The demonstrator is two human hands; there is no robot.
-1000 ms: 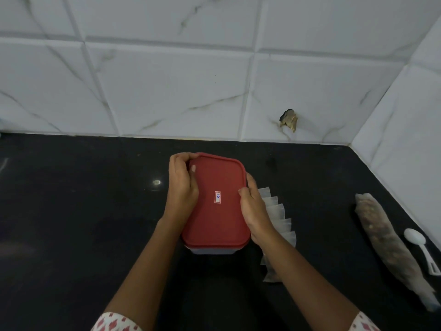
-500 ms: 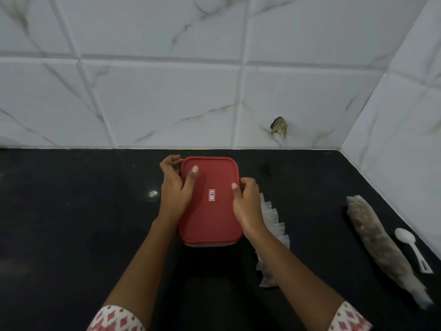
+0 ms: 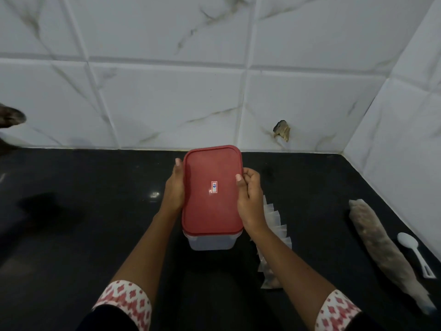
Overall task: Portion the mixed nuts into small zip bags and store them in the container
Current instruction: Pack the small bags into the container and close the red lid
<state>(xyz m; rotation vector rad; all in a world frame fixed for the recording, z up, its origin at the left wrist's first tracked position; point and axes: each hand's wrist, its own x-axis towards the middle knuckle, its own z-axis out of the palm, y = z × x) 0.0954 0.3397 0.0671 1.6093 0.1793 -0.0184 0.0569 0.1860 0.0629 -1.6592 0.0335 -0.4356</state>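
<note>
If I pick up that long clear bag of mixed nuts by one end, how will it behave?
The long clear plastic bag of mixed nuts will probably sag and bend, since it lies as a soft, lumpy tube. It looks well filled, so it is likely fairly heavy. The nuts would probably shift toward the lower end.

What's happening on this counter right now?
A person holds the rectangular clear plastic container by its sides, left hand and right hand gripping at its red lid, which is on. A row of small clear zip bags lies just right of it on the black countertop; the long clear bag of mixed nuts and white plastic spoon lie untouched farther right.
</note>
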